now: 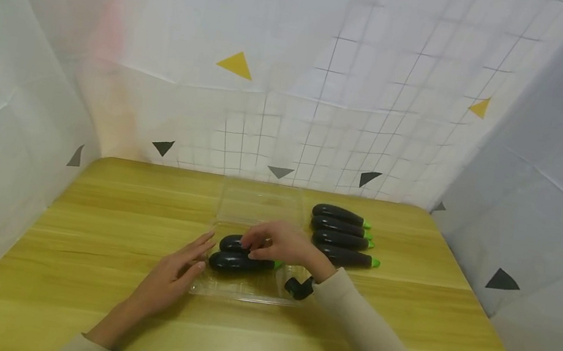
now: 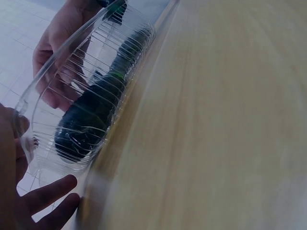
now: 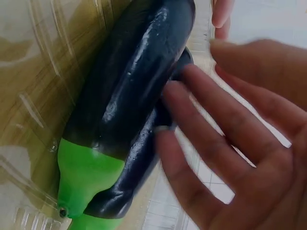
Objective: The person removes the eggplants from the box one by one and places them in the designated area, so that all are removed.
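Observation:
Two dark eggplants with green stem ends lie side by side in a clear plastic container. The near eggplant [image 1: 240, 264] shows almost whole; the far eggplant [image 1: 232, 243] is partly covered by my right hand [image 1: 285, 244]. In the right wrist view, that hand's fingers are spread and gently bent, with fingertips at the far eggplant's side and nothing gripped. At the container's left side, my left hand [image 1: 167, 281] has its fingers extended against the ribbed wall [image 2: 93, 62]. The container's front rim [image 1: 246, 299] faces me, and its lid [image 1: 261, 206] lies folded back behind.
Several more eggplants [image 1: 340, 240] lie in a row on the wooden table [image 1: 99, 232], to the right of the container. White patterned sheets [image 1: 297, 79] enclose the table at the back and sides. A black wrist device [image 1: 299, 288] hangs over the container's right edge.

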Tool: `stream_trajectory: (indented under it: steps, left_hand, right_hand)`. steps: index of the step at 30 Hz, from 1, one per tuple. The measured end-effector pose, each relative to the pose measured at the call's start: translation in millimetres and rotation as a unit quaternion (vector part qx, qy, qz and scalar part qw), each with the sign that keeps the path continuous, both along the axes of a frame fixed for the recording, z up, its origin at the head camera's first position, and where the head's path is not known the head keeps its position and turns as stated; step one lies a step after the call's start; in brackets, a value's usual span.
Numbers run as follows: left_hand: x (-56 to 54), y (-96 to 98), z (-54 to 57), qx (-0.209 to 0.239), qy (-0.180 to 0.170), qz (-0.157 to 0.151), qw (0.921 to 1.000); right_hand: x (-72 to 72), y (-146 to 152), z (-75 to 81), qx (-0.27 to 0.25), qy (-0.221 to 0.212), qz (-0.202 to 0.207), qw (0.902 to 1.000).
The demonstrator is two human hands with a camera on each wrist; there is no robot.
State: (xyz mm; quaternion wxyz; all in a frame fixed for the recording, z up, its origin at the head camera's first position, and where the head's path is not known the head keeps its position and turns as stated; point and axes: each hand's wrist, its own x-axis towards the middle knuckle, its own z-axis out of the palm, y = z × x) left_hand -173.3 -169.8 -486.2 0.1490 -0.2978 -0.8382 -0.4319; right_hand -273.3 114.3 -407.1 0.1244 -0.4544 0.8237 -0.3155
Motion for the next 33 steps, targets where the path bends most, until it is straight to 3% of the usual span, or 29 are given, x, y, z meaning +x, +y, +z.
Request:
stream_trajectory:
  steps: [12,19,25,33]
  left_hand:
    - [0.6,-1.1,-0.2,-0.002,-0.011,-0.002,0.9999]
    - [-1.8,-1.1,-2.8,-0.008,-0.006,-0.004,0.9999]
    - [-1.7,-0.2,-3.0,-0.006,-0.015,-0.003,0.9999]
    - [-1.9,-0.8,-3.8,-0.007,-0.022,0.001,0.9997]
  right_hand:
    - [3.4,0,-3.5,0.063,-0.021,0.04,0.997]
    - [3.3,-3,-10.2,0.095,0.028,0.082,0.9917]
    - [1.2,-4,-14.5,0.071,-0.007,0.087,0.9937]
    - [-0.1,-2,-11.5,0.056,-0.017,0.091,0.9941]
